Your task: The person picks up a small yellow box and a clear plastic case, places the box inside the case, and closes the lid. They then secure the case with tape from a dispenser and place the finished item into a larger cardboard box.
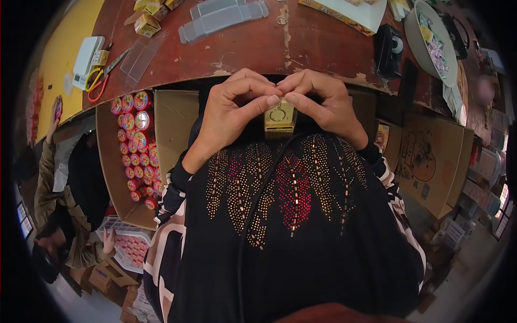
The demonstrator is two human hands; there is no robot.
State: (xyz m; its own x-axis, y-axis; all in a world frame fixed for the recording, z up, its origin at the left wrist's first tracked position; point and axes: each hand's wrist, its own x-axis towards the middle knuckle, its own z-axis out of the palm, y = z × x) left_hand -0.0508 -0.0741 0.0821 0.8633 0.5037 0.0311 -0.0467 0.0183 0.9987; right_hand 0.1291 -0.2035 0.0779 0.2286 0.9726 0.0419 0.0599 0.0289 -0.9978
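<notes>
A small yellow box [280, 117] with a round printed outline on its face is held upright at the table's near edge, close to my body. My left hand [231, 105] pinches its upper left side, thumb and fingers curled together at the top. From the other side my right hand [323, 102] closes on the upper right, its thumb almost meeting the left thumb. Both sets of fingertips come together over the box's top, so that end is mostly hidden.
On the red table [231, 59] lie clear plastic pieces [223, 20], scissors [105, 75], a white scale [88, 62], a tape dispenser [389, 51] and a bowl of wrapped pieces [436, 46]. Cartons [175, 124] flank me. A co-worker [59, 210] is at far left.
</notes>
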